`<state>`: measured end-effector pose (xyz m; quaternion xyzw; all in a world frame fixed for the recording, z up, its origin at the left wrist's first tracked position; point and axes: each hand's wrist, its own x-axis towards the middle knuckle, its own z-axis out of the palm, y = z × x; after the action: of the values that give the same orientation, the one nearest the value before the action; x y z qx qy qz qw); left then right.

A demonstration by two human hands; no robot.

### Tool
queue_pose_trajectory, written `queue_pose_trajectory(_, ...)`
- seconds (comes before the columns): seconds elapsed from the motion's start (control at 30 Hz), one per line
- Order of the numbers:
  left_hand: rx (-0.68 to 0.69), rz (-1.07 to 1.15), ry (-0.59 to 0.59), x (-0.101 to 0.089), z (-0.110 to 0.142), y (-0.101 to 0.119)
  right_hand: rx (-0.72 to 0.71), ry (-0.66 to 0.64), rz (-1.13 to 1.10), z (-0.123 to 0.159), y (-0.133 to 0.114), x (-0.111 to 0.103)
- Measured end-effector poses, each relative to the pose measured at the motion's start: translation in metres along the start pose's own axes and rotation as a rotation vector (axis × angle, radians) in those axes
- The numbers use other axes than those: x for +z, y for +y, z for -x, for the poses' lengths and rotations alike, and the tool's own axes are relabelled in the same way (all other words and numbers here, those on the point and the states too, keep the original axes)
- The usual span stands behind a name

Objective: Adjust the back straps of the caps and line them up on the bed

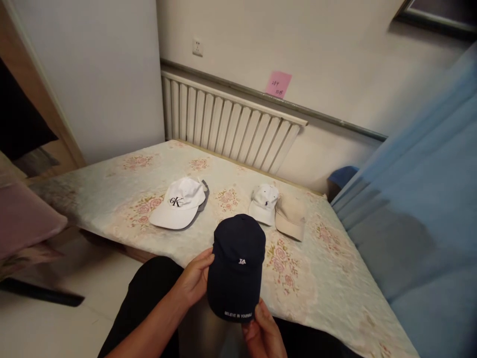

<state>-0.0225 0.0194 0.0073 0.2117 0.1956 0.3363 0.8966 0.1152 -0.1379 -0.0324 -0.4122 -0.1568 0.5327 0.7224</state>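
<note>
A dark navy baseball cap (236, 278) is held up in front of me over my lap, its brim pointing toward me. It bears a small white "LA" mark on the crown and "BELIEVE IN YOURSELF" along the brim. My left hand (196, 278) grips the cap's left side, thumb on top. At the brim's lower right edge, my right hand (263, 328) pinches it between thumb and fingers. A white cap with a "CK" logo (181, 201) lies on the bed to the left, on top of a grey cap (204, 196). Farther right, a small white cap (264, 201) touches a beige cap (290, 216).
The bed has a floral sheet (227, 199). Behind it are a white radiator (223, 124), a pink note (278, 84) and a wall socket (197, 47). A blue curtain (421, 209) hangs at the right. Pink fabric (30, 219) lies at the left.
</note>
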Motion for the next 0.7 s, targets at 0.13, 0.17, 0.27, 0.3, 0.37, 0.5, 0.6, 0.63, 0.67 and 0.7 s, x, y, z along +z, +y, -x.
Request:
queue_pose_trajectory(0.13, 0.016, -0.010, 0.022, -0.006, -0.026, 0.011, 0.031, -0.006, -0.092, -0.032, -0.003, 0.006)
queue_pose_trajectory(0.17, 0.017, -0.010, 0.024, -0.006, -0.035, 0.015, 0.022, -0.001, -0.111, -0.043, -0.005, 0.009)
queue_pose_trajectory(0.27, -0.015, 0.008, 0.037, -0.010, -0.071, 0.029, 0.005, 0.026, -0.187, -0.082, -0.011, 0.021)
queue_pose_trajectory(0.3, -0.028, 0.015, 0.043, -0.013, -0.084, 0.035, -0.002, 0.035, -0.216, -0.098, -0.014, 0.026)
queue_pose_trajectory(0.37, -0.019, 0.007, 0.061, -0.022, -0.109, 0.044, -0.019, 0.042, -0.259, -0.134, -0.020, 0.036)
queue_pose_trajectory(0.5, 0.037, -0.157, 0.241, -0.046, -0.145, 0.056, -0.053, 0.054, -0.271, -0.212, -0.028, 0.052)
queue_pose_trajectory(0.6, 0.042, -0.263, 0.446, -0.058, -0.156, 0.061, -0.105, 0.094, -0.204, -0.269, -0.032, 0.062)
queue_pose_trajectory(0.63, 0.044, -0.271, 0.473, -0.059, -0.158, 0.062, -0.119, 0.115, -0.191, -0.287, -0.032, 0.065)
queue_pose_trajectory(0.67, 0.046, -0.271, 0.478, -0.060, -0.160, 0.063, -0.125, 0.128, -0.183, -0.304, -0.033, 0.068)
queue_pose_trajectory(0.7, 0.045, -0.266, 0.476, -0.060, -0.162, 0.064, -0.134, 0.142, -0.172, -0.320, -0.033, 0.070)
